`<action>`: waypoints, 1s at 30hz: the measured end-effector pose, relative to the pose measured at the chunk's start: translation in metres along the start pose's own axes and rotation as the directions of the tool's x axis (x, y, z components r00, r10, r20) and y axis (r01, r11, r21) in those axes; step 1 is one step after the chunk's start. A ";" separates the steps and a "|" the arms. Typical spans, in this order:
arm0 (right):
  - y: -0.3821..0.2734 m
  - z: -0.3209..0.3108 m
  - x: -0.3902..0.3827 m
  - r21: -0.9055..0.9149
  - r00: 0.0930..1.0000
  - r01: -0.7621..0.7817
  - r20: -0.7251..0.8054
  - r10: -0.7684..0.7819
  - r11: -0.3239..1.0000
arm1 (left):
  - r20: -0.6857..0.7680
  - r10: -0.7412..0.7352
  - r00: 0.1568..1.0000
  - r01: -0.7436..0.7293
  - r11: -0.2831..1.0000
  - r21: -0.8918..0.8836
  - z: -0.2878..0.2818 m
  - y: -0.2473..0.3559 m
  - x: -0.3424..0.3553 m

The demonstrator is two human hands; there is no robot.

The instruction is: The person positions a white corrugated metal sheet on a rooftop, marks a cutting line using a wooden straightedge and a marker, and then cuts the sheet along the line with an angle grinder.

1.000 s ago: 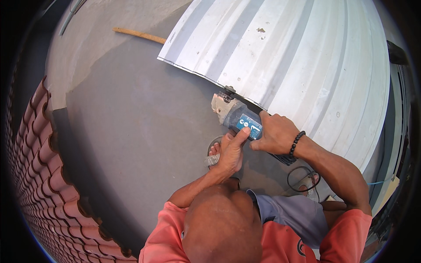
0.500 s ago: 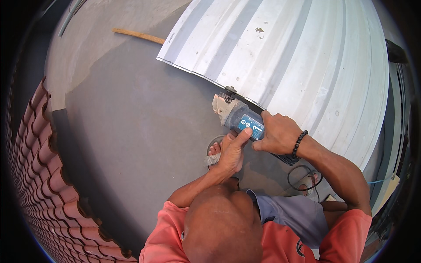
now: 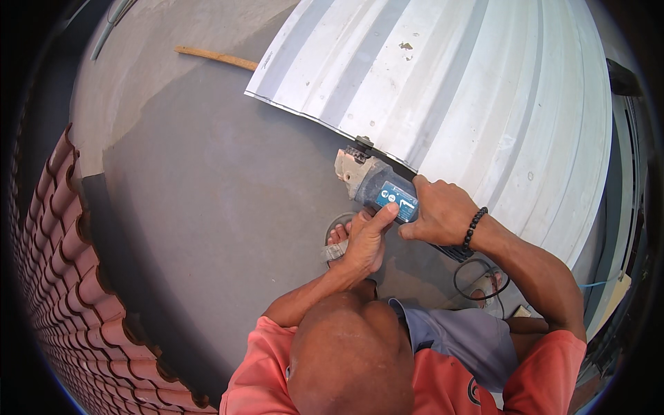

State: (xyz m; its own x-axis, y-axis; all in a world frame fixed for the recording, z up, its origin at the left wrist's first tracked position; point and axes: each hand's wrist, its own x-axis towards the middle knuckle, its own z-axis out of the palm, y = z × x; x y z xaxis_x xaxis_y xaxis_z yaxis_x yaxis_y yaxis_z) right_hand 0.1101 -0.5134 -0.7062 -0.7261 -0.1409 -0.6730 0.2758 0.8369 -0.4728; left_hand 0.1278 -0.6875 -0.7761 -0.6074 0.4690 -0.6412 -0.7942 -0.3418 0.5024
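Note:
Both my hands are closed round the body of an angle grinder [image 3: 373,181], dark blue with a worn, pale gear head and a teal label. My left hand [image 3: 368,238] holds it from below, its thumb lying near the label. My right hand [image 3: 446,213], with a black bead bracelet at the wrist, wraps the rear part. The grinder's head is at the near edge of a white ribbed metal sheet [image 3: 449,76]. A dark disc, seen nearly edge-on, lies along that edge; whether it touches the metal I cannot tell.
A wooden stick [image 3: 214,58] pokes out from under the sheet's far left corner. Red roof tiles [image 3: 69,270] run along the left. A black cord [image 3: 456,280] loops near my right sandalled foot [image 3: 487,285]. Grey floor [image 3: 207,173] stretches to the left of the sheet.
The view has shifted very slightly against the sheet and stick. Both hands keep the same grip on the grinder, which stays at the sheet's edge.

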 end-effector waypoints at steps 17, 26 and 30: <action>0.000 0.003 -0.003 0.002 1.000 -0.024 0.008 0.024 1.000 | 0.018 -0.030 0.999 0.029 0.998 0.050 -0.005 -0.004 0.001; 0.002 0.004 -0.005 -0.002 1.000 -0.029 0.005 0.029 1.000 | 0.046 -0.039 0.998 0.037 0.998 0.054 -0.004 -0.005 0.000; -0.004 -0.002 -0.008 -0.009 0.999 -0.048 0.023 0.048 0.999 | 0.030 -0.028 0.999 0.027 0.999 0.019 -0.006 -0.008 0.001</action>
State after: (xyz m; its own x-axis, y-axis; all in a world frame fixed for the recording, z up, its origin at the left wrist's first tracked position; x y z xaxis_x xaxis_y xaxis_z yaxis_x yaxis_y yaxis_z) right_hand 0.1139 -0.5143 -0.6976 -0.6974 -0.1126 -0.7078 0.3049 0.8472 -0.4351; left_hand 0.1338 -0.6893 -0.7840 -0.5841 0.5030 -0.6370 -0.8102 -0.3135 0.4954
